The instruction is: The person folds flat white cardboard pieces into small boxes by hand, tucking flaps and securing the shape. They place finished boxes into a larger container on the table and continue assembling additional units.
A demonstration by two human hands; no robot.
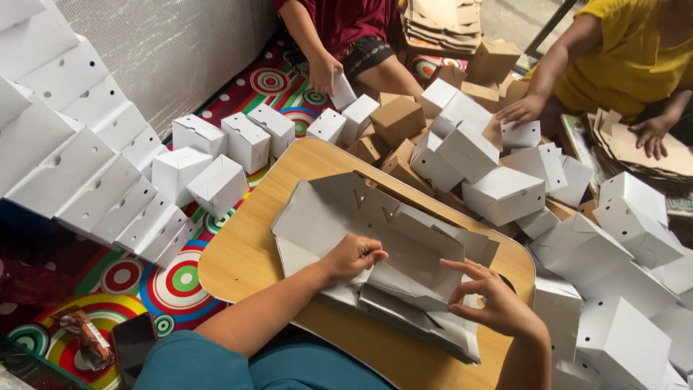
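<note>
A stack of flat grey cardboard box blanks (361, 217) lies on a small rounded wooden table (245, 253). My left hand (351, 256) rests on the stack, fingers curled and pinching the edge of the top blank. My right hand (491, 300) hovers just above the stack's right side, fingers spread and bent, holding nothing. A folded flap (426, 249) lies between the two hands.
Folded white boxes (505, 191) pile up beyond the table and to the right; more stand in rows at left (216, 155). Nested white boxes (94, 166) lean at far left. Two other people sit opposite, handling boxes. A phone (133, 343) lies on the patterned mat.
</note>
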